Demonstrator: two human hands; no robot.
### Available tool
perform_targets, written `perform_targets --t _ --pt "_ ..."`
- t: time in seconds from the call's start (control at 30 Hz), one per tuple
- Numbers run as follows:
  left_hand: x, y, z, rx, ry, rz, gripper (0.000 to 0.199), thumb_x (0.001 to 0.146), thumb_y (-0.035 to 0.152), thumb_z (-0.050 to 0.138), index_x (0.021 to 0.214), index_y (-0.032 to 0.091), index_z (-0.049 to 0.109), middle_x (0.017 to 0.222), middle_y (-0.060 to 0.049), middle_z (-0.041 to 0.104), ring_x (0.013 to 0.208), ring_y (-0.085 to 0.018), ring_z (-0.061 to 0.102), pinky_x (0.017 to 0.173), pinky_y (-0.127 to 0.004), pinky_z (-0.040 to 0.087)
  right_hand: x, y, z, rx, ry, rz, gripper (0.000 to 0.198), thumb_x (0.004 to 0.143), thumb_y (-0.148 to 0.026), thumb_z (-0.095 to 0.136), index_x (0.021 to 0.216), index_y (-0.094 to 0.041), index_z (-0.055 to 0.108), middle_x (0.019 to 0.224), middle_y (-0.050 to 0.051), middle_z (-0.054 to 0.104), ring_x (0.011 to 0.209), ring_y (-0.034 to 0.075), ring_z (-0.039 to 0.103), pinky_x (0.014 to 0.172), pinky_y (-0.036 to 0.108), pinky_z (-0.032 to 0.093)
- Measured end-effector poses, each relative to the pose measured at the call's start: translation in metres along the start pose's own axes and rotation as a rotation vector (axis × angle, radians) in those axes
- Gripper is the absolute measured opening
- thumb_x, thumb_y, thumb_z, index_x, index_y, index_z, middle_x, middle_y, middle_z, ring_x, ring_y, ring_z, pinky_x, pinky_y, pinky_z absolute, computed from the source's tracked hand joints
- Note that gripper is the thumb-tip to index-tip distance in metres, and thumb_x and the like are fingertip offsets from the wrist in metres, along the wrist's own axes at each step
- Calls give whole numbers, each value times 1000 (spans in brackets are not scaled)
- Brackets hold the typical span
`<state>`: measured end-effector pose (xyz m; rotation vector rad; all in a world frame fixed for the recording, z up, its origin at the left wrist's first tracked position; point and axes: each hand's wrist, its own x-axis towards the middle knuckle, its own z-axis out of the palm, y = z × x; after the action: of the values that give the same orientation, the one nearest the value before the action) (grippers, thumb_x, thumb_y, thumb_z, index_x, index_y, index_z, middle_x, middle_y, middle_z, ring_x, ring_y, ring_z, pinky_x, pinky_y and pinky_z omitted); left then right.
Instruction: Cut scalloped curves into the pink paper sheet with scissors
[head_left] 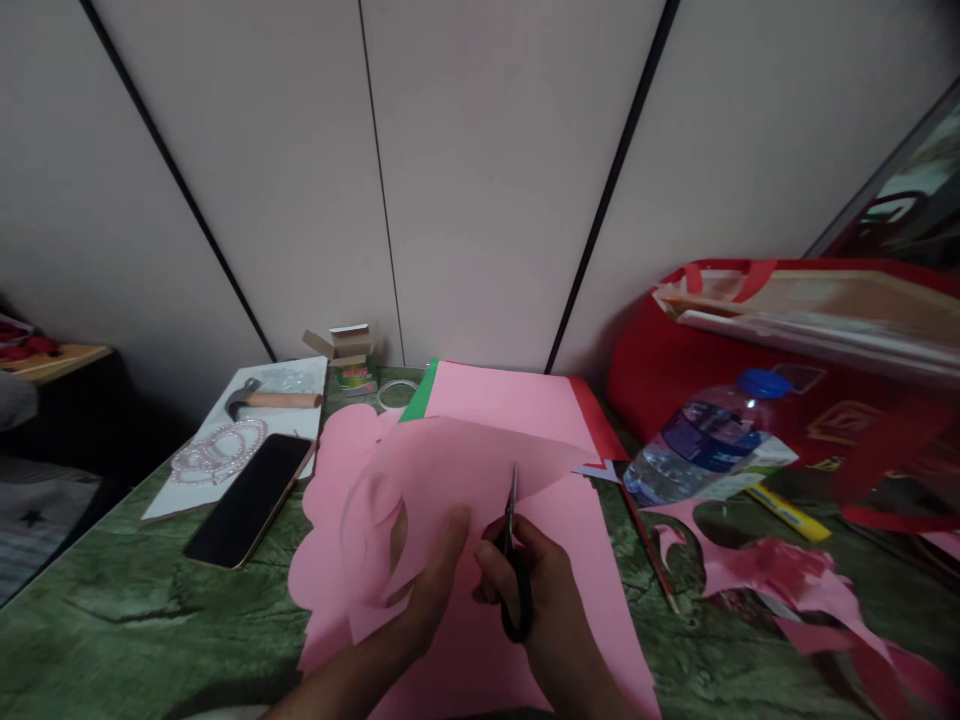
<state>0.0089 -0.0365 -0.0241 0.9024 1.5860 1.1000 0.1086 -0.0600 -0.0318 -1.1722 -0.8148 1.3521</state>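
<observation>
My right hand point(536, 575) is closed round the black handles of a pair of scissors point(513, 510), whose blades point away from me over a sheet of pink paper point(457, 455). That sheet has a curved opening cut in its left part. My left hand point(442, 575) grips the sheet by its near edge, thumb on top; the other fingers are hidden underneath. Below lies more pink paper point(600, 590), and a scalloped pink piece point(319, 560) sits to the left. Pink, green and red sheets point(510, 395) are stacked behind.
To the left are a phone point(251, 500), a hammer point(281, 400), a string of beads point(219, 450) and a small open box point(354, 365). On the right stand a water bottle point(701, 440) and a red bag point(637, 350), with a pencil point(651, 545), yellow cutter point(787, 512) and paper scraps point(795, 575).
</observation>
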Motion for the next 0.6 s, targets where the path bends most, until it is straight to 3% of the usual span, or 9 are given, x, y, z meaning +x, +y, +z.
perform_targets --t 0.1,0.2,0.27,0.33,0.4,0.47,0.6 --pt "-1 4 2 44 -40 27 26 64 46 60 67 20 62 54 -2 63 73 -25 62 73 -35 49 -3 0 6 14 3 32 33 61 -44 67 66 -17 50 48 -7 44 44 9 43 47 23 41" --pt "-3 10 4 120 -132 -84 34 65 53 55 50 22 58 40 -3 56 60 -26 62 63 -36 50 -5 -2 11 39 -11 61 34 59 -44 68 66 -17 49 47 -7 43 44 9 42 47 23 40" --pt "-5 12 4 145 -133 -122 38 64 56 53 48 22 57 40 -4 56 61 -27 62 67 -38 50 -5 -3 11 28 -12 81 34 58 -42 69 66 -17 49 47 -7 43 44 9 43 46 23 38" --pt "-5 11 4 105 -119 -95 35 62 54 56 56 21 60 56 -6 65 76 -28 63 80 -38 47 -4 -3 8 16 -22 57 31 60 -39 69 68 -17 49 50 -6 46 48 10 45 48 22 37" --pt "-3 9 3 47 -77 -47 33 59 50 62 70 19 63 85 -9 69 96 -27 58 93 -35 38 -3 -1 4 17 -57 -7 26 63 -33 68 71 -17 50 57 -4 50 55 11 47 52 23 37" --pt "-2 7 3 18 -38 -38 38 57 46 66 82 18 62 106 -11 63 110 -26 49 101 -35 29 -1 1 0 26 -99 -54 22 65 -28 67 73 -17 49 63 -3 52 60 12 48 55 23 38" --pt "-2 4 3 31 -31 -91 44 59 44 65 93 16 58 120 -12 55 118 -27 41 104 -37 23 -1 4 -4 10 -111 -71 20 66 -23 66 73 -17 48 64 -4 50 61 13 47 57 25 38"
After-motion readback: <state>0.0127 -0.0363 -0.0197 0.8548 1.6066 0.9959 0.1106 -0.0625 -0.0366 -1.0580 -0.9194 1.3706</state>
